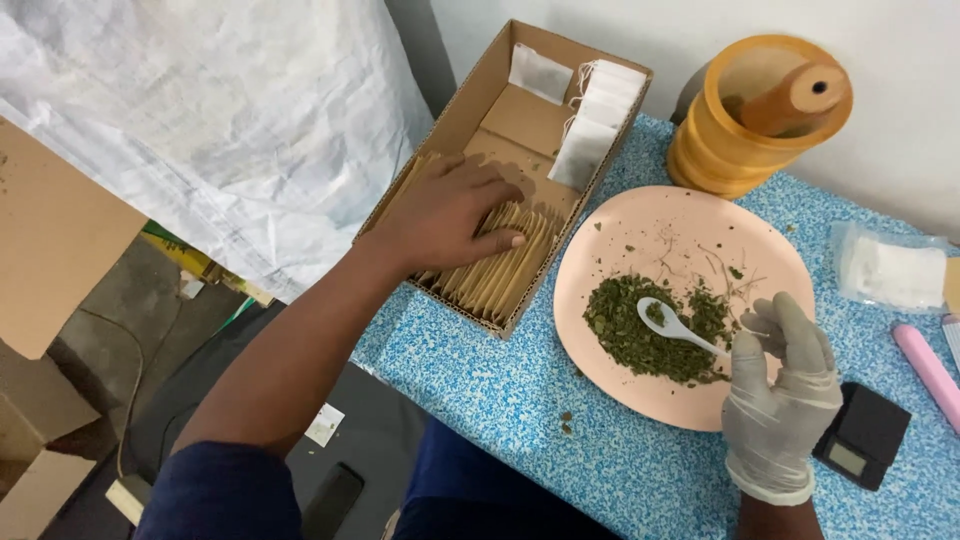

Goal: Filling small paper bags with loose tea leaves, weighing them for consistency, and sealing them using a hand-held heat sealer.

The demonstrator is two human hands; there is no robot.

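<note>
Cardboard box is lying open on the blue speckled tabletop, its long axis running from near the person's left side up and away toward the wall. The left hand, bare, is pressing flat on a row of tan paper sleeves standing on edge in the box's near end; the fingers are spreading over their top edges and the thumb is lying along the row, so the hand is resting open rather than gripping. Beyond those fingers, at the box's far end, white tea filter bags are stacked upright.

To the right of that hand, a round pink plate is sitting just beside the box, carrying a heap of dried green herb. The right hand, in a pale disposable glove, is hovering over the plate's near right edge, its thumb and fingers pinching together on the handle of a small white plastic spoon. The spoon's long axis is slanting up and to the left from the pinch, with the bowl pointing away from the hand and lying on the herb.

Beyond the gloved hand, a yellow stacked container with a wooden cylinder in it is standing by the wall. Right of the pinch, a clear bag of white filters and a pink stick-shaped tool are lying, and just beside the wrist a small black pocket scale is sitting.
</note>
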